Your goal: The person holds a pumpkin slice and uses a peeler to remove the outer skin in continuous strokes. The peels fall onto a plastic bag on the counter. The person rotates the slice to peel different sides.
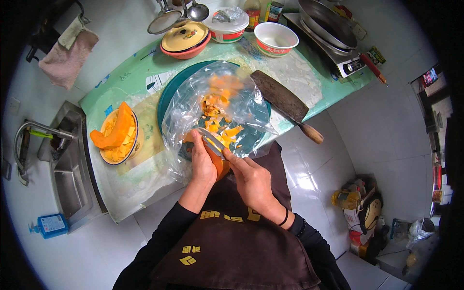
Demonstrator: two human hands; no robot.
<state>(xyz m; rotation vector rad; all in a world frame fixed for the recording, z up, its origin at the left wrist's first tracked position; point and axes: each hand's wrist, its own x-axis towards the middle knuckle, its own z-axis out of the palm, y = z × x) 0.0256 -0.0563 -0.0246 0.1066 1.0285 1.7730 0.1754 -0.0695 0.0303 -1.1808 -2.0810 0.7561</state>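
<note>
My left hand [203, 163] grips a piece of orange pumpkin [220, 166] near the front edge of the table. My right hand [252, 177] holds a metal peeler [212, 142] with a serrated edge against the pumpkin's upper part. Beyond them, a clear plastic bag [181, 112] lies spread over a round green board [167, 90], with orange and yellow peelings [217, 105] in it. To the left stands an enamel bowl [136, 146] of pumpkin chunks, with a curved peeled pumpkin piece [121, 128] resting on top.
A cleaver [281, 96] lies at the board's right, its wooden handle past the table edge. Behind stand a lidded yellow dish [185, 38], a lidded tub [226, 27], a white-and-red bowl [276, 38] and a hob with a pan [328, 27]. A steel sink [70, 177] is at left.
</note>
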